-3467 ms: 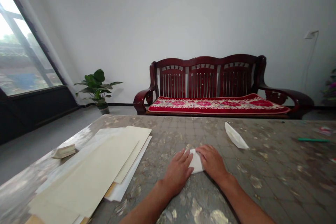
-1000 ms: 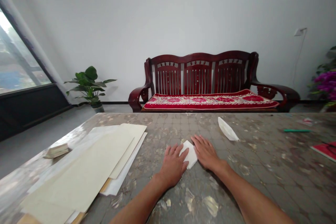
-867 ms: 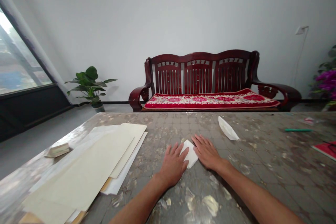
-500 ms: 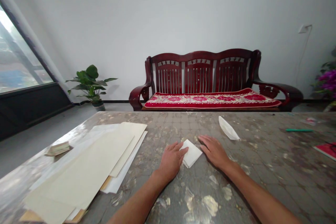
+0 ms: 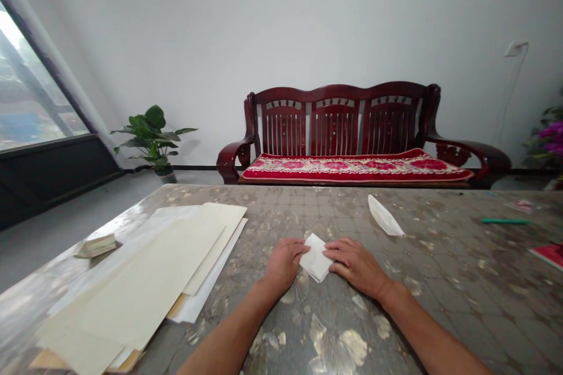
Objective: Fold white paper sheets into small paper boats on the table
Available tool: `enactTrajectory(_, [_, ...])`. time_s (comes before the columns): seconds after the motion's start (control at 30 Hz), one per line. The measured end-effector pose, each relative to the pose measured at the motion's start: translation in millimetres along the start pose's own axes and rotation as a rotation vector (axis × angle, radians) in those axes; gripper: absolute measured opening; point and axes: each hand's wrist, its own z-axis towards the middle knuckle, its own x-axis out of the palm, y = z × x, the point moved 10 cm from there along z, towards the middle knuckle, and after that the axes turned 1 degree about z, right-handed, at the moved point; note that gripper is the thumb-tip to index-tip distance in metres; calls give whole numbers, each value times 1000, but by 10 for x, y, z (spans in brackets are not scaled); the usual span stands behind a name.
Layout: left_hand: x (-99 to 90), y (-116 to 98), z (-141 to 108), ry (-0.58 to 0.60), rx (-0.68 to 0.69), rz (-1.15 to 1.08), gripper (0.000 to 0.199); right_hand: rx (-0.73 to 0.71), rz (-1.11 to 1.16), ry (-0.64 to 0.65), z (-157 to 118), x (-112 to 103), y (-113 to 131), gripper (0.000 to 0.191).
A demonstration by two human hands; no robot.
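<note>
A small square of folded white paper (image 5: 315, 261) lies on the table, turned so one corner points away from me. My left hand (image 5: 285, 262) grips its left corner, fingers bent together and thumb at the edge. On the opposite side, my right hand (image 5: 357, 265) has its fingertips and thumb closed on the right edge of the paper. Several layers show along the near edge of the square. Beyond my right hand rests a white folded paper piece shaped like a boat (image 5: 383, 215).
Large cream and white sheets (image 5: 162, 269) spread over the left of the patterned table (image 5: 281, 211), beside a small paper stack (image 5: 97, 246). A green pen (image 5: 505, 221) and a red booklet (image 5: 549, 254) lie at right. A wooden bench (image 5: 336, 123) stands behind.
My right hand has come left onto the right edge of the folded paper. My left thumb has drawn back from the paper's middle to its left corner. The paper has turned slightly.
</note>
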Motion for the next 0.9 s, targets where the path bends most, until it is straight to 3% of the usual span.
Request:
enactTrajectory(0.2, [-41,20,-61,77,93,-57,31,-80,-73,-26,-30,33,17,29])
enactTrajectory(0.4, [-54,64,-86,149,158,-142,45,-115,-152,-118,-34,-4,65,29])
enactTrajectory(0.73, [-65,11,-87,84,156,-78,22,-31,-124,-163,9,-87,38,18])
enactTrajectory(0.9, [-110,-20,-98,41,156,-5,19,47,-73,-165,38,-90,-50,18])
